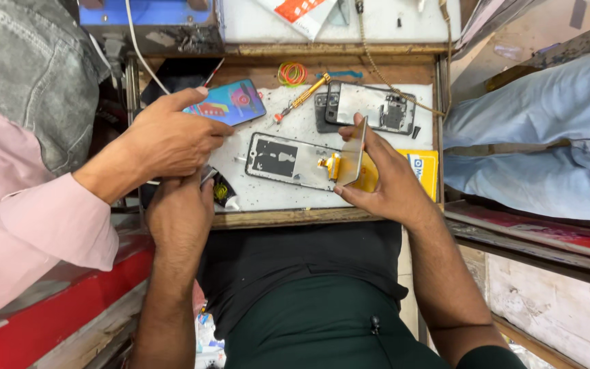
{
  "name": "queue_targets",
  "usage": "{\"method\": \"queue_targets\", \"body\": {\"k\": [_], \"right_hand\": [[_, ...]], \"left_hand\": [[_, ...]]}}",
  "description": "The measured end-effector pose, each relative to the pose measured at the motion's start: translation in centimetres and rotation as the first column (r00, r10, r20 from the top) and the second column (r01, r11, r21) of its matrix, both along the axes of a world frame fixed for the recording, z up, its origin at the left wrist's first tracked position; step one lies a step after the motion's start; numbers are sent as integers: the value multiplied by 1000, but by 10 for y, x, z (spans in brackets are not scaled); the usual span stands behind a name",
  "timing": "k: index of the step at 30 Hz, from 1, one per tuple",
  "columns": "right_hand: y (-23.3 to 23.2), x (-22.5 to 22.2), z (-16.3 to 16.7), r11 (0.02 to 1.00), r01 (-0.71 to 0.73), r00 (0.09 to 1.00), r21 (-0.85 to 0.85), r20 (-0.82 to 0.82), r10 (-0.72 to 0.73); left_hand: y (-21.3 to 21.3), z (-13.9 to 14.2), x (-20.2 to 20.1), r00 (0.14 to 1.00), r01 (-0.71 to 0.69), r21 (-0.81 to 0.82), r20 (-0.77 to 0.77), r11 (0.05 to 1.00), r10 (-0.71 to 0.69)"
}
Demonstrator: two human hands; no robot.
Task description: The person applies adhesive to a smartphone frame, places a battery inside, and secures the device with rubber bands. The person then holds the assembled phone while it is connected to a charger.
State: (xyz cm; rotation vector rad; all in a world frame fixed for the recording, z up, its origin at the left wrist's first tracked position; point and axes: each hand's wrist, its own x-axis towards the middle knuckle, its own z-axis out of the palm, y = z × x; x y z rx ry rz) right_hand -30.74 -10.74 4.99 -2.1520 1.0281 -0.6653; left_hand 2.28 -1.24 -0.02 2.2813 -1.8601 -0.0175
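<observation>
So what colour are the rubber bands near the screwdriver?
Orange and green rubber bands, beside the screwdriver; head view.

Top centre: tangle of coloured rubber bands (292, 73) on wooden ledge. Just right and below: screwdriver with yellow handle (303, 96), lying diagonal. Upper left: colourful phone (229, 102) held by another person's hand (165, 140), pink sleeve (29, 225). White cable (143, 58) upper left. Right edge: light blue trouser legs (548, 137).
</observation>
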Motion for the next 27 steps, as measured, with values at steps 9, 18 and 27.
{"method": "queue_targets", "body": {"k": [9,18,27], "right_hand": [[2,0,-8,1000,-2,1000,-29,-1,2],[5,11,2,1000,13,998,-13,-66,-14],[-11,42,23,978,-123,955,-166,-288,71]], "left_hand": [[-36,15,-21,904,181,-165,-360,969,-230],[-162,38,-76,940,34,-96,-335,995,-64],[-66,137,-57,738,629,-274,-82,727,-669]]}}
